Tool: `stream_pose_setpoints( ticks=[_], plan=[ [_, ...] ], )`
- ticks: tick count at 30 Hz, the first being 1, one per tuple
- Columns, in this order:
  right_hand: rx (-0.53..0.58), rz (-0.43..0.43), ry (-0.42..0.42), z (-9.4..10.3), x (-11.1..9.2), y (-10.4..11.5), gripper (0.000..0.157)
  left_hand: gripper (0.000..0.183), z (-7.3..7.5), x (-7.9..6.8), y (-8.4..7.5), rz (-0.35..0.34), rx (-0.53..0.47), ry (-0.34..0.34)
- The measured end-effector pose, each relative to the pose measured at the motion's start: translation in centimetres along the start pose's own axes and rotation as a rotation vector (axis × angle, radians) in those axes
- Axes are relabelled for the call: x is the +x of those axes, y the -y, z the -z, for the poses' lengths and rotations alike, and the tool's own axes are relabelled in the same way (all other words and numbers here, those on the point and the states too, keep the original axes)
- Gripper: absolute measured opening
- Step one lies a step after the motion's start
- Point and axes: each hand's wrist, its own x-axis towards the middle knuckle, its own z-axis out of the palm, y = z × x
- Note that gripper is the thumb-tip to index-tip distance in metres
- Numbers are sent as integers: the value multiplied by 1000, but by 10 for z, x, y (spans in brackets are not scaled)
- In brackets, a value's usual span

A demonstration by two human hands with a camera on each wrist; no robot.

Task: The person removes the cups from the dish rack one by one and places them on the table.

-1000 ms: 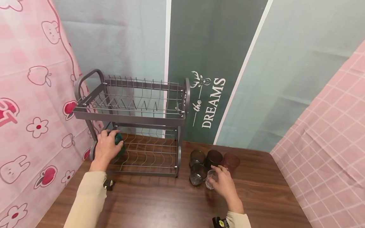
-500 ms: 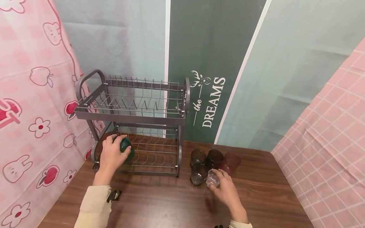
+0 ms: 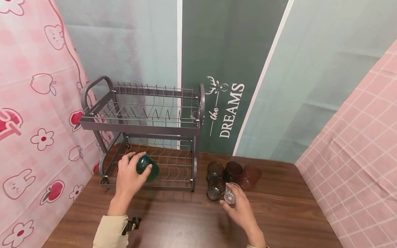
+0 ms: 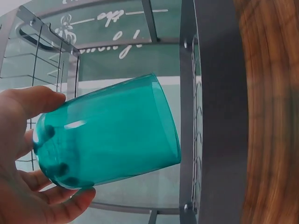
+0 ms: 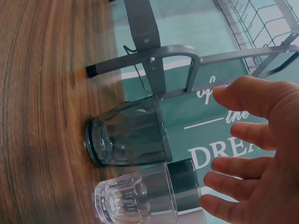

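Note:
My left hand (image 3: pixel 129 177) grips a teal glass (image 4: pixel 107 135) near its base, fingers and thumb curled round it. The glass is tilted, rim away from the palm, in front of the lower tier of a dish rack (image 3: pixel 141 130). At the right, my right hand (image 3: pixel 242 209) hovers by a small clear glass (image 3: pixel 229 197). In the right wrist view its spread fingers (image 5: pixel 236 184) hold nothing, and the clear glass stands upright on the table. Right beside that one is a smoky grey glass (image 5: pixel 126 135).
Behind are another grey glass (image 3: pixel 214 169), a dark brown glass (image 3: pixel 233 168) and a red glass (image 3: pixel 252 175). They stand on a wooden table (image 3: pixel 173 220). A pink cloth (image 3: pixel 43 113) hangs at the left, a checked one (image 3: pixel 366 137) at the right.
My left hand has moved right and toward me with the teal glass, drawing it along the rack's lower tier. My right hand's fingers have spread away from the clear glass.

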Motion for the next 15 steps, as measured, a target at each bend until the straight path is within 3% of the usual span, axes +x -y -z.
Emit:
stream_pose_setpoints(
  ticks=[15],
  plan=[
    [125,-57,-23,-10,-3,10,62,46,-9,-24,-23,61,-151,-15]
  ],
)
